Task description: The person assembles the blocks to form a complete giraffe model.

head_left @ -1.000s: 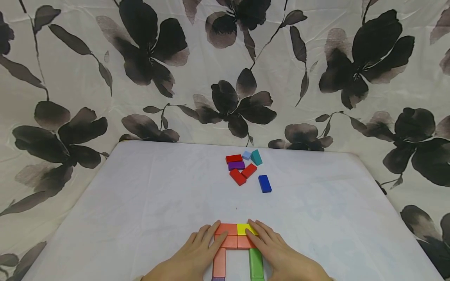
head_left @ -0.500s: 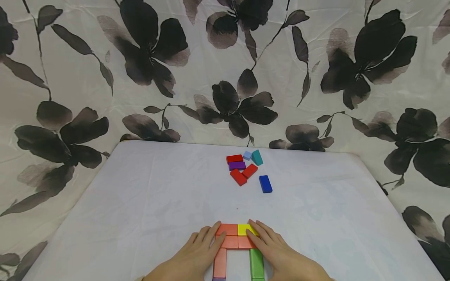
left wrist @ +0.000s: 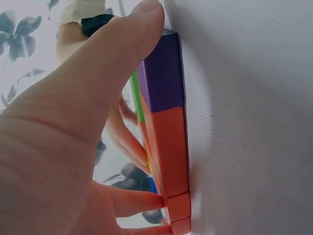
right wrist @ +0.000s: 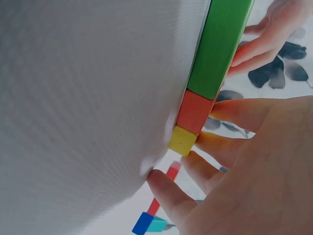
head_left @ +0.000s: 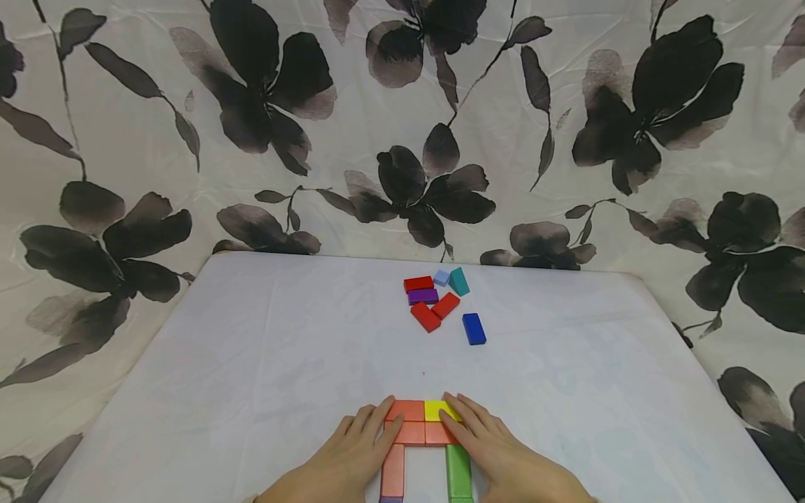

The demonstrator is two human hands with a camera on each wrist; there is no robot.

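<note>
Flat wooden blocks form an arch at the front of the table. Across its top lie an orange block (head_left: 410, 410) and a yellow block (head_left: 434, 410), with a second orange row (head_left: 411, 434) below them. A salmon block (head_left: 393, 471) makes the left leg, above a purple block (left wrist: 166, 73); a green block (head_left: 458, 471) makes the right leg. My left hand (head_left: 349, 447) rests along the left side, fingertips on the orange blocks, thumb by the purple one. Along the right side my right hand (head_left: 503, 450) lies with extended fingers touching the yellow and orange blocks.
Farther back on the white table (head_left: 302, 335) lie loose blocks: a dark blue one (head_left: 474, 329), several red ones (head_left: 425, 317), a purple one (head_left: 423, 297), a light blue one (head_left: 441, 278) and a teal one (head_left: 459, 281). A floral cloth (head_left: 402, 105) hangs behind the table.
</note>
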